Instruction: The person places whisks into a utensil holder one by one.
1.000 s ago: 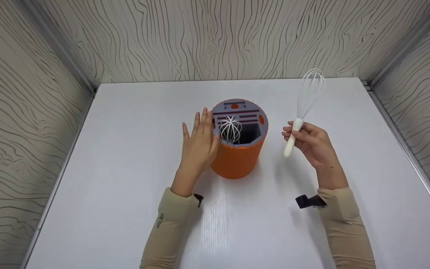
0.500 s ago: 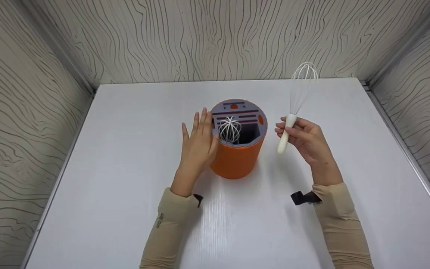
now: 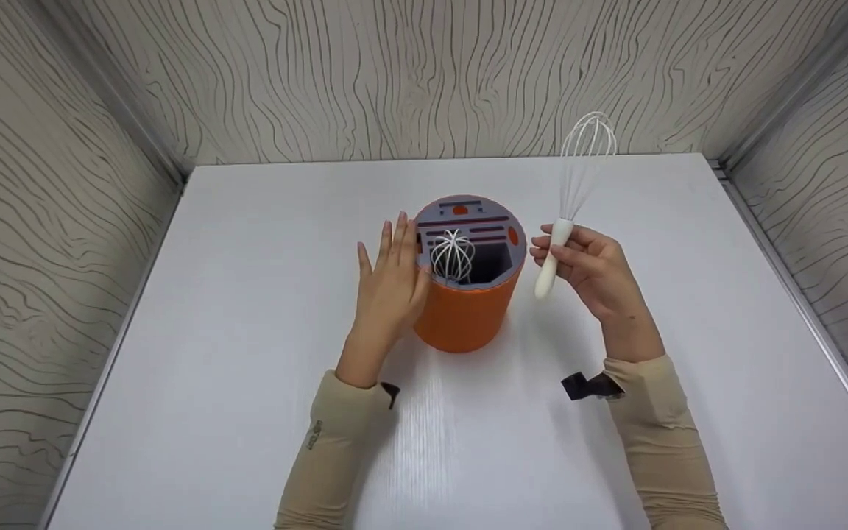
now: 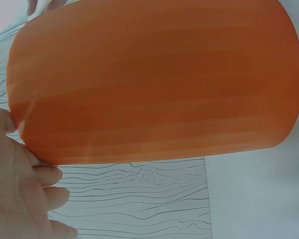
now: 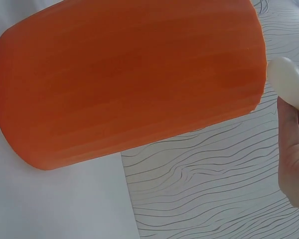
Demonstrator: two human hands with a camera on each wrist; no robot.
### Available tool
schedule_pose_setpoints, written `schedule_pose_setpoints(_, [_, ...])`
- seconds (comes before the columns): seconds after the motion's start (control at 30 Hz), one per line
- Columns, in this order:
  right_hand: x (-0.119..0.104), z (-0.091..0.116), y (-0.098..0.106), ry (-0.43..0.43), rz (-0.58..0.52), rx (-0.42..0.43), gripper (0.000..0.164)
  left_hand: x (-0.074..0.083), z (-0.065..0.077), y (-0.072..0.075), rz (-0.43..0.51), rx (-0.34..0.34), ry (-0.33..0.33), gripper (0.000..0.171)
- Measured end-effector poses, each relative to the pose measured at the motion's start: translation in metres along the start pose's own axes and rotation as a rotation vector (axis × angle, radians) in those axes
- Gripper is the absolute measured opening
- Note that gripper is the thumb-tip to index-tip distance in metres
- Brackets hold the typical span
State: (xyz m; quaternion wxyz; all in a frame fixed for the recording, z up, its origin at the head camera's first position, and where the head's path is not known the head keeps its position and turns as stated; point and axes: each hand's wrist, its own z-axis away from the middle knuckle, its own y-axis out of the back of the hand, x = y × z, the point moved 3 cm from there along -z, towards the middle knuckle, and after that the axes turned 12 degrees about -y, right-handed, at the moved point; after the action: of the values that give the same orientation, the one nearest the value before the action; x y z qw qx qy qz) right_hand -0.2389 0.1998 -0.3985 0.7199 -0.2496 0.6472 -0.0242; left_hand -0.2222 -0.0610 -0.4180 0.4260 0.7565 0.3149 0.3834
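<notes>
An orange cylindrical utensil holder [image 3: 461, 320] stands upright on the white table, its grey slotted top facing up. My left hand [image 3: 389, 283] lies against its left side near the rim, fingers straight and spread; the left wrist view shows this hand [image 4: 20, 184] at the holder's top edge. To the right of the holder, my right hand [image 3: 593, 269] pinches a white whisk [image 3: 560, 239] by its handle, wire loops pointing up and away. In the right wrist view the handle's rounded end [image 5: 288, 82] overlaps the holder's rim. White whisk wires [image 3: 453, 256] stick out of the holder's large opening.
The white table [image 3: 269, 309] carries the holder in its middle. A wood-grain patterned panel [image 3: 321, 81] rises behind the table's far edge, with similar panels on the left [image 3: 19, 294] and right. Dark straps show at both sleeve cuffs.
My right hand has moved left and slightly away from me, bringing the whisk closer to the holder. My left hand and the holder have hardly moved.
</notes>
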Motion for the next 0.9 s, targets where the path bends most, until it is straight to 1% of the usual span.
schedule_pose_setpoints(0.17, [-0.001,-0.001,-0.006,0.015,-0.011,-0.017,0.026,0.000,0.000,0.000,-0.002,-0.006,0.001,0.062])
schedule_pose_setpoints(0.4, [0.000,-0.004,-0.014,0.015,-0.004,-0.041,0.027,0.000,0.000,0.000,0.014,0.022,-0.009,0.060])
schedule_pose_setpoints(0.67, [-0.001,-0.007,-0.022,0.018,-0.021,-0.021,0.026,0.000,0.000,0.000,0.014,0.014,-0.004,0.061])
schedule_pose_setpoints(0.9, [-0.002,-0.009,-0.026,0.036,-0.007,-0.045,0.026,0.000,0.000,0.001,0.018,0.025,-0.008,0.061])
